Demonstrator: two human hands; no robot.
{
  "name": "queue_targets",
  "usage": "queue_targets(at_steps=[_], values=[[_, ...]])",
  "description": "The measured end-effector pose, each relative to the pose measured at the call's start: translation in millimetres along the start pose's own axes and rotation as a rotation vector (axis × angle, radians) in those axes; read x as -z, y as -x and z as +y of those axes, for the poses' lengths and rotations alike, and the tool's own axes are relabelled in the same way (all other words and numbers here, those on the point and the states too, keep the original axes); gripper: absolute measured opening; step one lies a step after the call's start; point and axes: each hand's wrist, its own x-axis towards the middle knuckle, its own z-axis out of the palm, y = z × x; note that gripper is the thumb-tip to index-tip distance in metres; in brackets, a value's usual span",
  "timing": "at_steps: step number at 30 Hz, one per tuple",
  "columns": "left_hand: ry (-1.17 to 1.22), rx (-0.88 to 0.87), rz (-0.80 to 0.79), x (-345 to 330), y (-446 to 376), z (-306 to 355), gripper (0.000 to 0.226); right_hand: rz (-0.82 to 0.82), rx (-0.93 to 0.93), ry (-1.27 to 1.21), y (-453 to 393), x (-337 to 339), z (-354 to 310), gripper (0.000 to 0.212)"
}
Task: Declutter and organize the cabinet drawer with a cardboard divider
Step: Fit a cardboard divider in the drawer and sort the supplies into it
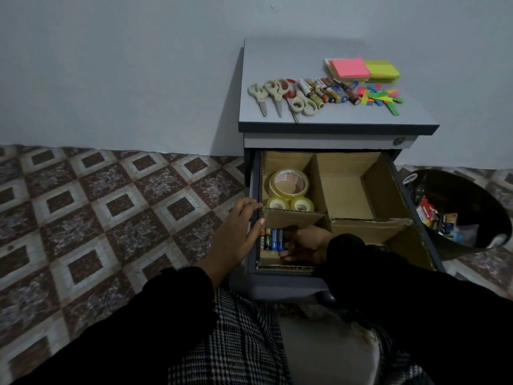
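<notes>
**Drawer open, batteries going into near-left cell**

Landmark: drawer (410, 201), pulled out of the cabinet (333, 126) toward the person.

Around it: on the cabinet top behind the drawer lie scissors (273, 97) at left, loose batteries (324, 93) in the middle, sticky notes (361, 68) and coloured strips (380, 98) at right. A black bin (458, 190) with scraps stands right of the drawer. Patterned floor (97, 204) to its left.

Inside: divider (322, 173) splits the drawer into four cells. Far-left cell holds three tape rolls (288, 184), one large behind two small. Both right cells show only cardboard.

Task thing: a row of batteries (272, 239) sits in the near-left cell, side by side, long axes running front to back of the drawer. The cross wall leans over their far ends and hides them.

Left hand (238, 232): fingers curled over the drawer's left rim, thumb at the divider edge; grip holds the rim.

Right hand (305, 245): down in the near-left cell, just right of the batteries, fingers near them. Dark there; cannot tell whether its grip is spread or pinching. Its sleeve (388, 273) covers the drawer's front rim.
</notes>
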Motion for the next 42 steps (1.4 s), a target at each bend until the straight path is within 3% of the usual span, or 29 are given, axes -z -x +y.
queue_targets(at_steps=[12, 16, 20, 35, 42], values=[[-0.006, -0.002, -0.002, 0, 0, 1, 0.05, -0.002, 0.0, 0.152, 10, 7, -4, 0.03], [-0.04, -0.015, 0.014, 3, 0, 3, 0.051, 0.027, 0.195, 0.548, 28, 12, -15, 0.027], [-0.099, -0.028, 0.027, 10, -9, 7, 0.05, 0.053, 0.336, 0.919, 48, 27, -34, 0.04], [-0.051, -0.168, 0.071, 36, -134, 41, 0.042, 0.108, 0.552, 0.836, 71, 110, -159, 0.02], [-0.205, -0.141, 0.091, 43, -212, 62, 0.042, 0.261, 0.755, 0.874, 62, 148, -228, 0.019]])
